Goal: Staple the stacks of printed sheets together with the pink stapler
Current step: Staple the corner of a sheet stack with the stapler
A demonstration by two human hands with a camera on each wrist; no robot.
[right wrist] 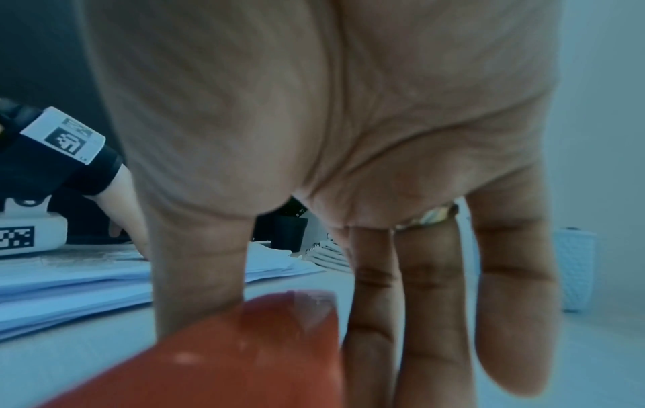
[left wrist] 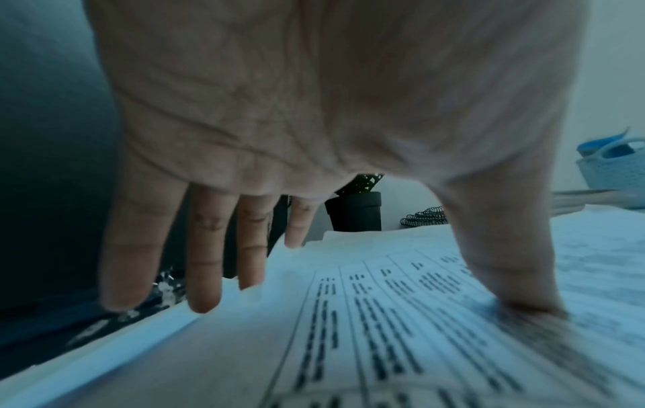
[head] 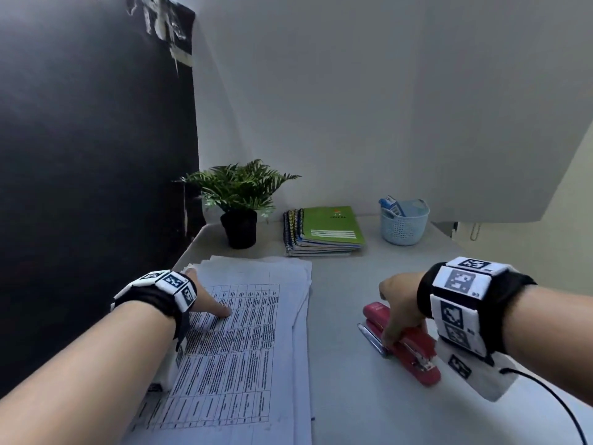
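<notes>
A stack of printed sheets (head: 250, 348) with tables of text lies on the left of the grey table (head: 353, 364). My left hand (head: 205, 292) rests on its upper left part. In the left wrist view the thumb (left wrist: 516, 276) presses on the top sheet (left wrist: 349, 345) and the straight fingers (left wrist: 206, 262) hang past the stack's left edge. The pink stapler (head: 414, 351) lies on the table to the right of the sheets. My right hand (head: 404, 329) holds it from above, with the thumb (right wrist: 199, 276) on its left side and the fingers (right wrist: 429, 303) down its right side.
A silver pen (head: 372, 340) lies just left of the stapler. At the back stand a potted plant (head: 239, 231), a pile of spiral notebooks (head: 324, 232) and a pale blue basket (head: 403, 221). A dark wall borders the table's left edge. A black cable (head: 552, 399) trails from my right wrist.
</notes>
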